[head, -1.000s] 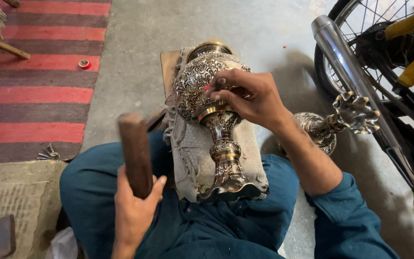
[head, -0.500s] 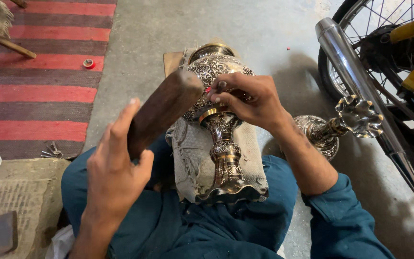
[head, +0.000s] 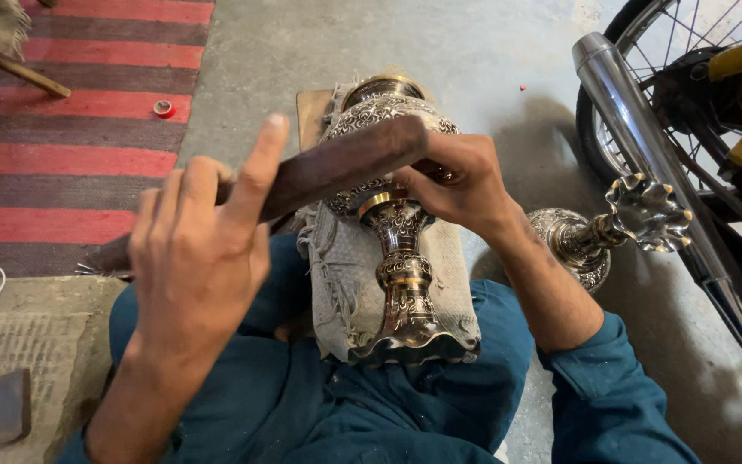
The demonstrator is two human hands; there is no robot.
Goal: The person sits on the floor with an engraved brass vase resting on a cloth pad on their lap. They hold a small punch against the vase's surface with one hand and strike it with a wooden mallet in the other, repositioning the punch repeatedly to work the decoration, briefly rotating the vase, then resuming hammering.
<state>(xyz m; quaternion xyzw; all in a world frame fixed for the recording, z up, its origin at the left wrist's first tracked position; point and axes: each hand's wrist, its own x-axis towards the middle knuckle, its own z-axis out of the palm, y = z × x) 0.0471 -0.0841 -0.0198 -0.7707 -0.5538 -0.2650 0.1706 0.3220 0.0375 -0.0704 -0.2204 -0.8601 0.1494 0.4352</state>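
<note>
An informal metalwork workshop is suggested: engraved vase (head: 392, 215) worked on a concrete floor (head: 474, 51), motorcycle wheel (head: 689, 86) parked right of the grip.

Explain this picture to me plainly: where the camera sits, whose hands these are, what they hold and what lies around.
The one view comes from a camera worn on the person's head, looking down at their lap. The left hand grips a dark wooden block, raised across an engraved metal vase. The vase lies on its side on a grey cloth pad over the knees. The right hand rests on the vase's body; what its fingers pinch is hidden. A second ornate metal piece sits on the concrete floor beside a motorcycle's exhaust pipe. A red striped rug lies at left.
</note>
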